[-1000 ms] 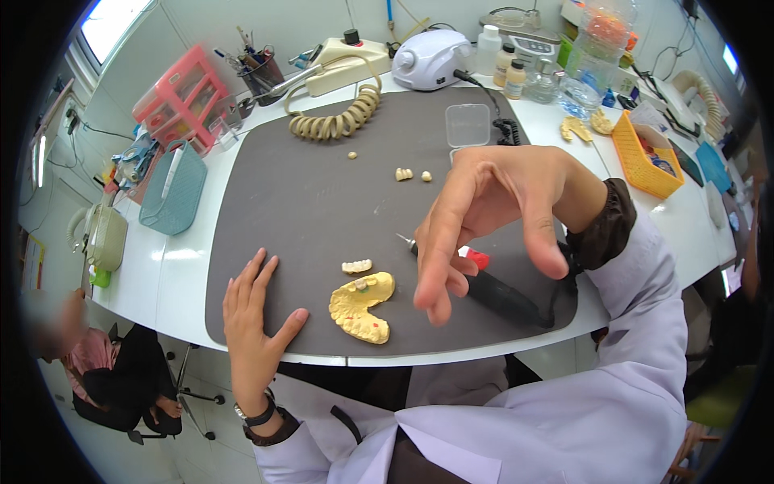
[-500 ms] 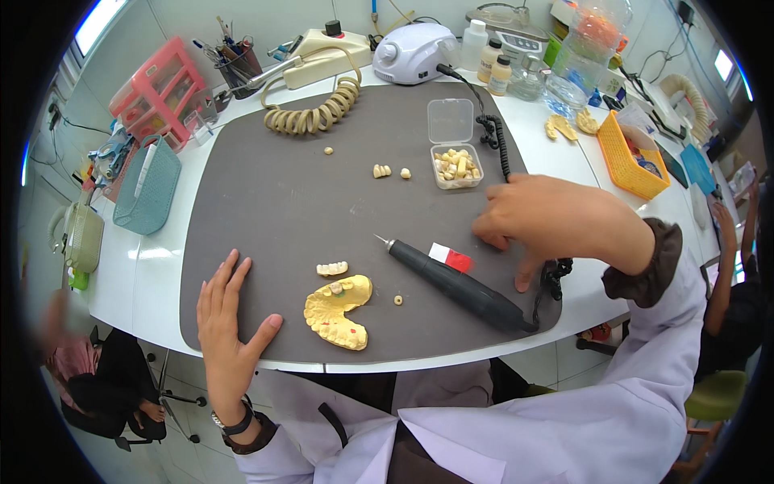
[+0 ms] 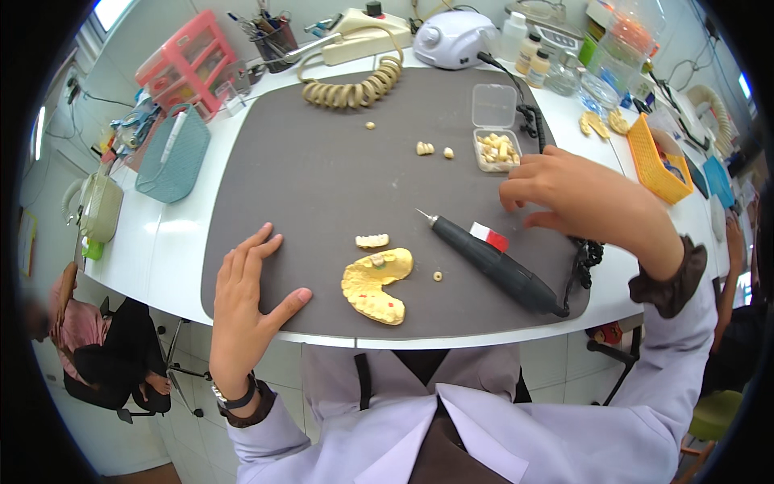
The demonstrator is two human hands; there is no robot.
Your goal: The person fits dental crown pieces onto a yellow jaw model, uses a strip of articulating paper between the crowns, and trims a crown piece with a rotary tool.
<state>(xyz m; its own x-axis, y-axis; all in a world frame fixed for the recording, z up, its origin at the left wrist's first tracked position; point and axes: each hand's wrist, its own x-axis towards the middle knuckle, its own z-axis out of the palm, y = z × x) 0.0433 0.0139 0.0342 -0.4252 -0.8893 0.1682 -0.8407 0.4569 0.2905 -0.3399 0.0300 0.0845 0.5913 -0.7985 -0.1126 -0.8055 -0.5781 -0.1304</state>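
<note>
My left hand [image 3: 251,294] lies open on the dark grey mat by its left front edge, fingers spread, holding nothing. To its right is a yellow horseshoe-shaped dental cast [image 3: 363,292] with red marks, with a joined row of tooth-coloured crowns [image 3: 372,240] just behind it. My right hand [image 3: 568,189] is over the mat, palm down, fingers bent and thumb apart; nothing shows in it. It is nearest to a clear box [image 3: 493,168] full of artificial teeth and a black rotary handpiece [image 3: 498,268]. A white-and-red piece [image 3: 489,236] touches the handpiece. A tiny ring-shaped piece [image 3: 438,276] lies alone.
Loose teeth [image 3: 425,148] lie at the back of the mat. Behind are a coiled beige hose [image 3: 355,93], a white control unit [image 3: 451,40] and bottles [image 3: 530,52]. A blue-green basket [image 3: 173,157] stands left, an orange basket [image 3: 657,161] right. Another person [image 3: 105,339] sits at left.
My right hand has shifted away from the handpiece's rear toward the tooth box, its thumb drawn closer to the fingers. My left hand stays put. The whole view has shifted slightly.
</note>
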